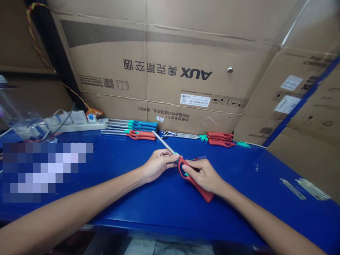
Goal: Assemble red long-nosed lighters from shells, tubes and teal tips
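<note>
A red long-nosed gas lighter is held between my two hands above the blue tabletop, tilted with its metal tube up to the left. My left hand is closed around the base of the tube, at the green collar. The fingers of my right hand grip the red handle near its oval trigger opening, where a bit of green shows. Behind my right hand lies a small screwdriver with a clear handle, partly hidden by the hand.
Blue and red lighters lie at the back left. Metal tubes, red handles and green pieces line the cardboard wall. Clear strips lie right. A power strip and plastic bottle stand left.
</note>
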Demonstrator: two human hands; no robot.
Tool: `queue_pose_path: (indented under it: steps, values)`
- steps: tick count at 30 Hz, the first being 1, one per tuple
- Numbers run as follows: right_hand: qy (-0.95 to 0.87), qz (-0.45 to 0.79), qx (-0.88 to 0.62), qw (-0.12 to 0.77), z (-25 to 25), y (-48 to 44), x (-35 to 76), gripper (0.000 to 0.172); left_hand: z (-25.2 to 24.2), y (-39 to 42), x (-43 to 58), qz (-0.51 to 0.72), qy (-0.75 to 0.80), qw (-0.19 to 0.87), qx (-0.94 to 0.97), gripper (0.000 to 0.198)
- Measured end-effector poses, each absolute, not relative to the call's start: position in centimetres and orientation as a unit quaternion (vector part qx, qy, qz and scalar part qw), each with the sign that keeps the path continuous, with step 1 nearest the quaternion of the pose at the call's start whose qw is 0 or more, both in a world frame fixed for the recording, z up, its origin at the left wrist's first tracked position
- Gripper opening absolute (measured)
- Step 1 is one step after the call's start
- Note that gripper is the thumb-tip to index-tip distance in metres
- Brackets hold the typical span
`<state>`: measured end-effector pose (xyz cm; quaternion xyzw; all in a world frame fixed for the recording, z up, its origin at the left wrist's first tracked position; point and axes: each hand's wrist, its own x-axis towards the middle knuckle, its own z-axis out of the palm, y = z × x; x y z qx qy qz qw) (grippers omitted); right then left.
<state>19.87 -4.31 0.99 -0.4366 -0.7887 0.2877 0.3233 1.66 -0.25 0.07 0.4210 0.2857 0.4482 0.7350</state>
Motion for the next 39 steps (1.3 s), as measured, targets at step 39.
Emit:
queue_pose_path:
  steps: [39]
  values:
    - [-0.619,0.547,-0.413,0.384,0.7,-4.0,19.2,0.045,0.2,-0.7,1.6,0.459,0.243,0.672,0.528,0.038]
